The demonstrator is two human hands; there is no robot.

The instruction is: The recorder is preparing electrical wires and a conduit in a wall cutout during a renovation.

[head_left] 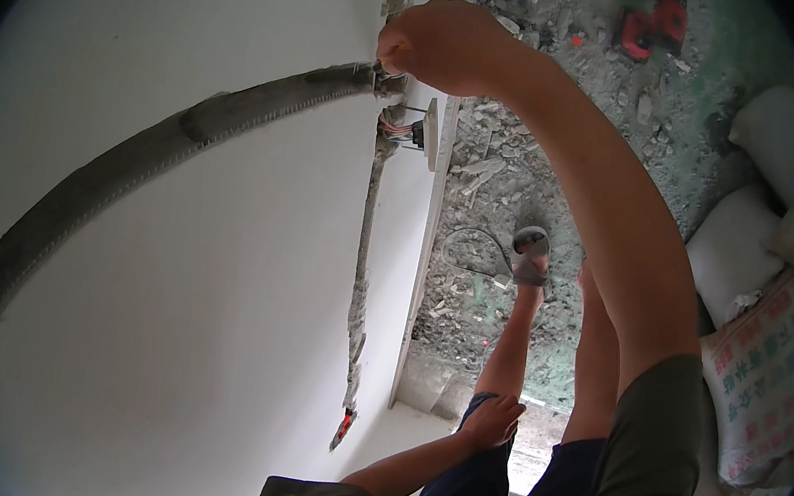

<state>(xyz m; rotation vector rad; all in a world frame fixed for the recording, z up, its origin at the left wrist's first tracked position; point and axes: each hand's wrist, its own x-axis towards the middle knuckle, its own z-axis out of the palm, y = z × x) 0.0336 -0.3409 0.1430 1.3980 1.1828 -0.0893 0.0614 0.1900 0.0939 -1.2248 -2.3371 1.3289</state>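
Note:
My right hand (444, 46) is held against the white wall (209, 266), its fingers closed and pressed together where a wide grey groove (216, 118) meets a narrow vertical one (365, 274). What its fingertips hold, if anything, is hidden. Just below hangs a white socket plate (431, 134), out from the wall, with several coloured wires (396, 128) running into its black back. On my left thigh, by the knee, rests my left hand (493, 422) with its fingers curled. I cannot make out whether anything is in it.
A small wall recess (399, 0) opens above my right hand. Rubble (485, 160) covers the floor along the wall, with a red tool (652, 27) at the far end. Filled sacks (760, 373) are piled at the right. A red-and-black object (343, 428) sits at the narrow groove's lower end.

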